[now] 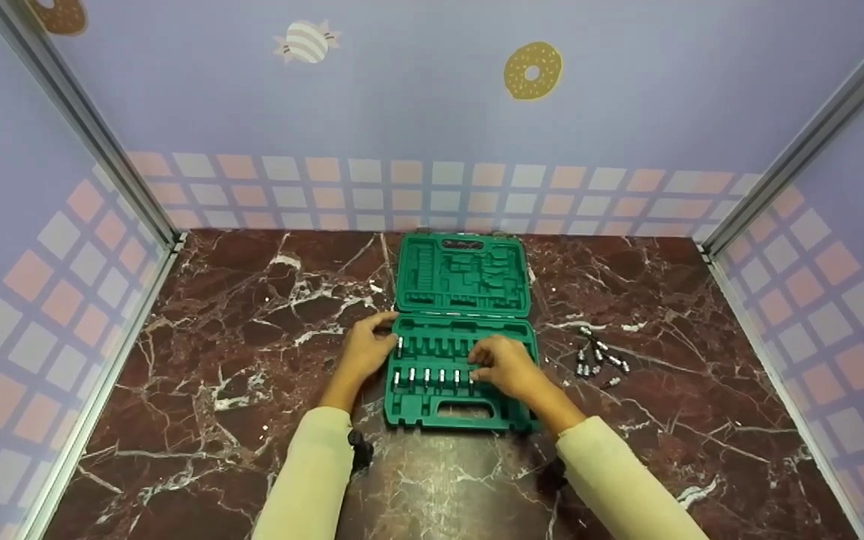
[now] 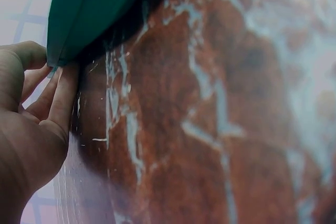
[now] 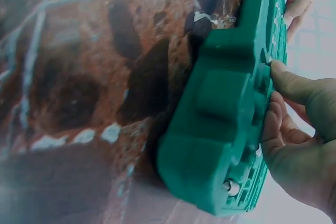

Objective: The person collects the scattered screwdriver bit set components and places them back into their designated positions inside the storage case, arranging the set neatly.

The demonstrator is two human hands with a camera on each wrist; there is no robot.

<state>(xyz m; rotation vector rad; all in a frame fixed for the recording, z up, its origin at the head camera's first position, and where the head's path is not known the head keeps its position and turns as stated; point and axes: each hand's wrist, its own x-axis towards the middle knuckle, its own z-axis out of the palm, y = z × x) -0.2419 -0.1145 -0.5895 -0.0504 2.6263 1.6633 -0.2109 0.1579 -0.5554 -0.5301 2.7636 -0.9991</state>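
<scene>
A green plastic tool case [image 1: 418,409] lies open on the marbled table, its lid [image 1: 464,309] folded back. My left hand [image 1: 366,346] grips the case's left edge; in the left wrist view, thumb and fingers meet the case's corner. Over the lower row, my right hand [image 1: 505,365] pinches a bit socket [image 1: 471,379] at the row's right end, which the fingers partly cover. Several silver bit sockets [image 1: 427,377] stand in slots to its left. Another bit socket [image 1: 400,345] sits in the upper row, beside the left thumb.
Loose bit sockets [image 1: 598,351] lie in a small pile on the table [image 1: 672,420], right of the case. Patterned walls [image 1: 417,97] enclose the table at the back and both sides. The case has a handle cutout [image 1: 465,409] along its front.
</scene>
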